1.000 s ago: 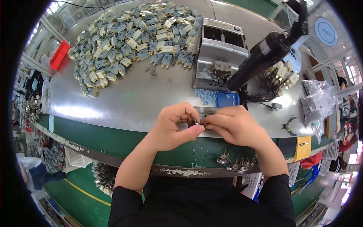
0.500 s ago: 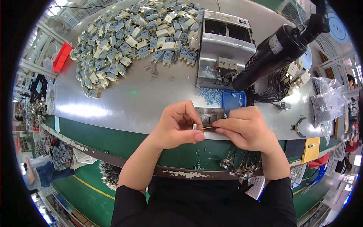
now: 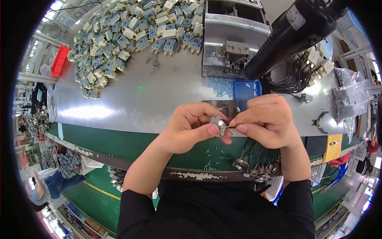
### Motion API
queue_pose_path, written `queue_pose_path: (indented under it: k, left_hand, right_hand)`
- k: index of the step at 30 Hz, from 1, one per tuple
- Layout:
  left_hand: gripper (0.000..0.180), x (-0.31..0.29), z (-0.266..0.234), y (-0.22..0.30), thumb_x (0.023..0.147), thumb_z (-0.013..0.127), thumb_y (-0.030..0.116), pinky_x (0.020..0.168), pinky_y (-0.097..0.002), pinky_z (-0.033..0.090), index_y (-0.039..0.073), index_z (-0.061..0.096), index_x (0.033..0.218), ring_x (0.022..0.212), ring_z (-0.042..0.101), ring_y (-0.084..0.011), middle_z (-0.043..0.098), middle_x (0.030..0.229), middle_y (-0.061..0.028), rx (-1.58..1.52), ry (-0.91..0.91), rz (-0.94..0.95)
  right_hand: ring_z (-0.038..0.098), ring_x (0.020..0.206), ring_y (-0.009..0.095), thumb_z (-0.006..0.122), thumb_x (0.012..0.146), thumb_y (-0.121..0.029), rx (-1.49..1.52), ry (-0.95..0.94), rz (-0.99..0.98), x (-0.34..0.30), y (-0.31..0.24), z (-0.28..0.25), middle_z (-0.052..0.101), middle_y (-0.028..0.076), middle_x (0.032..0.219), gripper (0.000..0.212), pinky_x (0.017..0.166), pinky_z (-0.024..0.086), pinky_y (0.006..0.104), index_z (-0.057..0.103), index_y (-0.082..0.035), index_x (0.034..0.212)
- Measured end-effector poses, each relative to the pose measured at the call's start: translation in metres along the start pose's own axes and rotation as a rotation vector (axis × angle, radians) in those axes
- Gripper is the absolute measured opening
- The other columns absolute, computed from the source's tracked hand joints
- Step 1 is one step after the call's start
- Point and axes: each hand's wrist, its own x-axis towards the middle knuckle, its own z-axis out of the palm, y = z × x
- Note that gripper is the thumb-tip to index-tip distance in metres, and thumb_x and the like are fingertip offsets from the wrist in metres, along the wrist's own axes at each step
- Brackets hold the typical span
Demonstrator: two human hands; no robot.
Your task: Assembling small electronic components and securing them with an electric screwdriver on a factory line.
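Observation:
My left hand [image 3: 185,129] holds a small round metal capsule [image 3: 218,123] between thumb and fingers, its shiny domed face toward me. From the capsule's right side runs a thin copper-coloured tube [image 3: 231,126]. My right hand [image 3: 268,121] pinches that tube between thumb and forefinger, close to the capsule; the rest of the tube is hidden in the hand. Just beyond both hands lies a flat metal fixture block [image 3: 225,104], partly covered by my fingers. Several similar round capsules [image 3: 254,171] hang by dark leads over the bench edge, below my right hand.
Behind the fixture are a pile of screws [image 3: 219,86] and a blue tray [image 3: 241,96]. A metal machine [image 3: 217,38] and a thick black cylinder [image 3: 284,46] stand beyond. Grey-and-cream switch-like housings [image 3: 131,38] are heaped far left. Pliers [image 3: 319,122] lie right, near a plastic bag [image 3: 350,95].
The capsule, edge-on before, has turned its domed face toward me. My right fingers have come closer to it along the tube. The head view has shifted slightly.

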Motion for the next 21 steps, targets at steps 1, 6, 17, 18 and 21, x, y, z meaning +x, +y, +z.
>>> queue_pose_path:
  k: [1,6,17,18,21]
  left_hand:
    - [0.030,0.000,-0.001,-0.001,0.101,0.070,0.012,0.088,-0.0444,0.064,-0.009,0.062,0.120,0.095,0.078,-0.0318,0.076,0.105,-0.0220,-0.021,-0.012,-0.003]
    - [0.030,0.000,0.006,0.010,0.101,0.070,0.009,0.086,-0.0367,0.061,-0.008,0.063,0.125,0.095,0.077,-0.0254,0.077,0.105,-0.0183,0.111,-0.054,-0.120]
    - [0.022,-0.006,0.023,0.017,0.086,0.084,0.006,0.076,-0.0322,0.061,-0.002,0.076,0.106,0.084,0.079,-0.0219,0.079,0.091,-0.0143,0.728,-0.125,0.093]
    - [0.022,-0.008,0.029,0.016,0.086,0.085,0.007,0.077,-0.0321,0.062,0.000,0.077,0.105,0.084,0.080,-0.0226,0.079,0.091,-0.0130,0.713,-0.095,0.126]
    - [0.023,-0.010,0.034,0.006,0.086,0.085,0.009,0.076,-0.0319,0.062,0.001,0.077,0.106,0.083,0.079,-0.0229,0.079,0.092,-0.0117,0.806,-0.050,0.263]
  right_hand:
    - [0.047,0.046,0.018,0.082,0.079,-0.005,-0.023,0.003,0.003,0.001,-0.001,0.001,0.052,0.004,0.057,0.014,0.044,0.031,0.0333,0.079,-0.003,0.092]
    - [0.048,0.046,0.020,0.083,0.077,-0.008,-0.091,-0.002,0.028,-0.003,-0.008,0.008,0.050,0.003,0.057,0.012,0.045,0.032,0.0341,0.071,-0.005,0.078]
    - [0.050,0.045,0.019,0.089,0.075,-0.011,0.037,-0.117,0.088,0.000,-0.007,0.014,0.047,0.003,0.053,0.034,0.045,0.031,0.0334,0.058,-0.009,0.062]
    - [0.044,0.045,0.015,0.090,0.076,-0.013,0.088,-0.120,0.133,-0.001,-0.006,0.014,0.044,0.002,0.053,0.037,0.045,0.026,0.0326,0.056,-0.008,0.061]
    - [0.043,0.049,0.012,0.088,0.079,-0.011,0.238,-0.211,0.225,-0.004,0.006,0.004,0.050,0.001,0.057,0.031,0.047,0.026,0.0317,0.060,-0.005,0.065]
